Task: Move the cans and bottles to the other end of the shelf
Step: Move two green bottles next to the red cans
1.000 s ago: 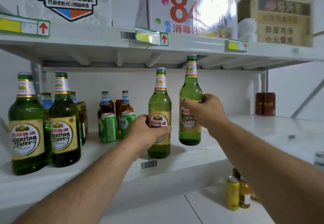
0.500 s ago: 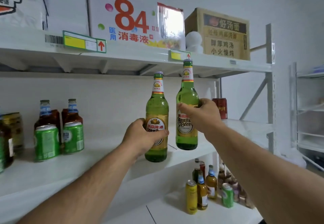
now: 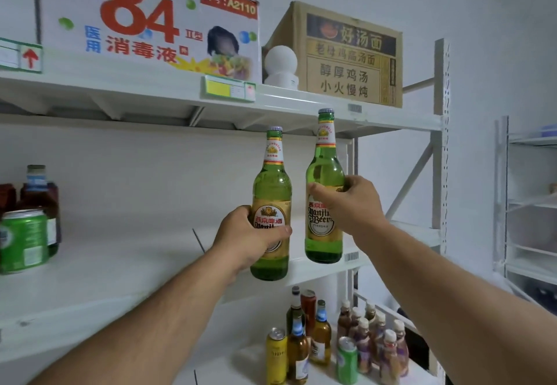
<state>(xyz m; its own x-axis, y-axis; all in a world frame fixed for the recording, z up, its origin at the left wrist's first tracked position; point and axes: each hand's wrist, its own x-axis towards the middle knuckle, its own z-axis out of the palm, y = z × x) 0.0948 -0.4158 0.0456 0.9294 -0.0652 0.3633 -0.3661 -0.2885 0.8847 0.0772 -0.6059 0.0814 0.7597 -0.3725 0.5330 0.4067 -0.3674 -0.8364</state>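
Your left hand (image 3: 247,240) grips the left green bottle (image 3: 271,204) around the lower body: fingers wrap behind the glass, thumb lies across the gold label. The bottle is upright, its base clear of the middle shelf (image 3: 120,267) and hanging just over the front edge.

Your right hand (image 3: 351,204) grips the right green bottle (image 3: 325,179) at mid-body, just above the label, thumb on the near side and fingers curled round the far side. This bottle is also upright and sits higher than the one in your left hand; its cap reaches the front lip of the upper shelf (image 3: 301,104). The two bottles are side by side, close but apart.

Well to the left of your left hand, at the frame edge, a green can (image 3: 24,240) stands on the middle shelf with brown bottles (image 3: 37,195) just behind it.

Below both hands, on the lower shelf (image 3: 241,363), stands a cluster of bottles and cans, among them a yellow can (image 3: 275,354) and a second green can (image 3: 346,360).

Above your left hand, a white carton marked "84" (image 3: 150,20) sits on the upper shelf; above your right hand, a brown carton (image 3: 346,56), with a white round object (image 3: 280,65) between the two cartons.

Right of your right hand stands a second white rack (image 3: 512,204).
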